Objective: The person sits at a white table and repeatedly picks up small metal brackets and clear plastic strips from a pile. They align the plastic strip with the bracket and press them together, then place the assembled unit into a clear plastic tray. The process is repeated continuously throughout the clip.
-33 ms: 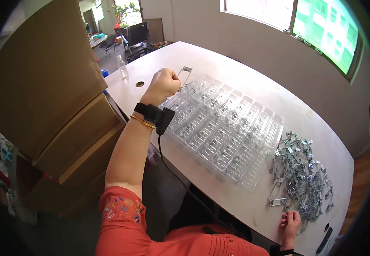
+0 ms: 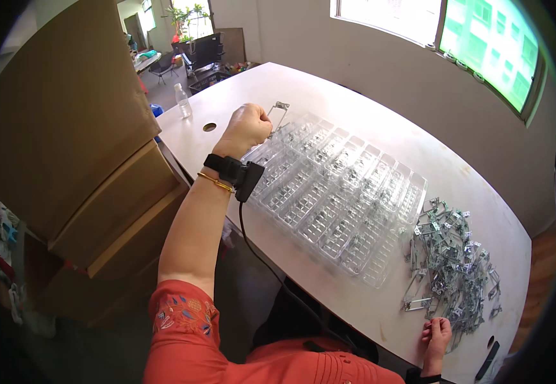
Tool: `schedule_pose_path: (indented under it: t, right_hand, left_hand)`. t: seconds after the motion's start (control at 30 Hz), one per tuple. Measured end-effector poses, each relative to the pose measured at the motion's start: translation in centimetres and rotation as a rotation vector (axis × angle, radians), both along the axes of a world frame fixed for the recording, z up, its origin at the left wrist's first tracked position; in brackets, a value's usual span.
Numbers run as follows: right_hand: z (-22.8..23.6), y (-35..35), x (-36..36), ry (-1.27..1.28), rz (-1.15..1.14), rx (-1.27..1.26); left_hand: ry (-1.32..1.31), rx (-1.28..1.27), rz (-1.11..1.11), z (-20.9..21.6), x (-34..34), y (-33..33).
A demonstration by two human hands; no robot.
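My left hand (image 2: 250,123) is closed around the lower end of a thin rectangular metal bracket (image 2: 279,114), over the far left corner of a clear plastic tray (image 2: 325,241). The bracket stands up beyond my fingers, with a small plate at its top. Rows of long compartments in the tray hold many small shiny metal parts. At the near right, my right hand (image 2: 437,333) rests with curled fingers by the near edge of a loose heap of metal brackets (image 2: 451,269). Whatever its fingertips may hold is too small to make out.
The pale table (image 2: 329,297) has a round hole near a clear bottle (image 2: 182,101) at its far left. Cardboard boxes (image 2: 66,141) stand against its left side. A black cable (image 2: 259,255) hangs from my left wrist. A dark flat tool (image 2: 487,360) lies at the near right.
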State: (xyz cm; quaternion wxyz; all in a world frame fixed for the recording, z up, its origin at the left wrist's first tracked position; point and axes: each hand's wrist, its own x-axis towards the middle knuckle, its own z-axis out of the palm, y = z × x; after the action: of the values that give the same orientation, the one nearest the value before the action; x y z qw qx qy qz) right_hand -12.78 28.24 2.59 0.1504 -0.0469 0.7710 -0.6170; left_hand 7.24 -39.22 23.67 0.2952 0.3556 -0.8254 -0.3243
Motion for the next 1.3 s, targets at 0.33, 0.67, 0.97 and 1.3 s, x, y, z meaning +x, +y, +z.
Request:
schedule_pose_path:
  t: [0.33, 0.67, 0.97, 1.3]
  right_hand:
    - [0.5, -0.5, 0.9, -0.032, -0.068, 0.016]
    - [0.0, 0.0, 1.1, 0.004, -0.07, 0.024]
    - [0.1, 0.0, 1.1, 0.006, -0.073, 0.035]
    - [-0.3, 0.0, 1.0, 0.016, -0.07, 0.003]
  left_hand:
    - [-0.228, 0.05, 0.034, -2.3, -7.3, -2.9]
    - [-0.431, 0.044, 0.045, -2.9, -10.3, -3.2]
    - [-0.472, 0.03, 0.109, -4.0, -10.3, -3.8]
    - [-0.46, -0.034, 0.094, -5.3, -10.1, -4.1]
